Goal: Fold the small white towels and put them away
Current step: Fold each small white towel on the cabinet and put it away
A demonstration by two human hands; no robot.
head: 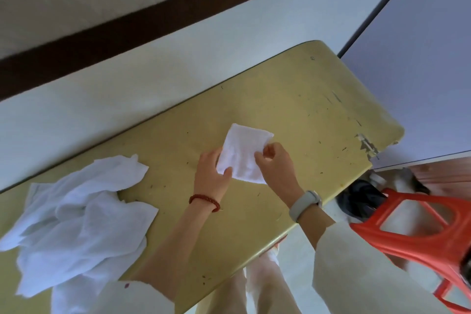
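Cream sleeves [356, 275] cut off at frame bottom, left hand [212, 176] and right hand [276, 163] pinching folded square towel [242, 153], crumpled white towels [81, 216] on scuffed yellow bench [305, 99]

Cream long sleeves [356, 262] on both arms; red beaded bracelet [204, 202] on left wrist; grey-banded watch [304, 204] on right wrist.

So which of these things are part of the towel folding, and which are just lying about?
Part of the job:
- folded towel, held at its near corners by the left hand and right hand
- towel pile, still unfolded
- table, the work surface

Just lying about:
- red stool, beside the table
- dark object on the floor, behind the stool, too unclear to name
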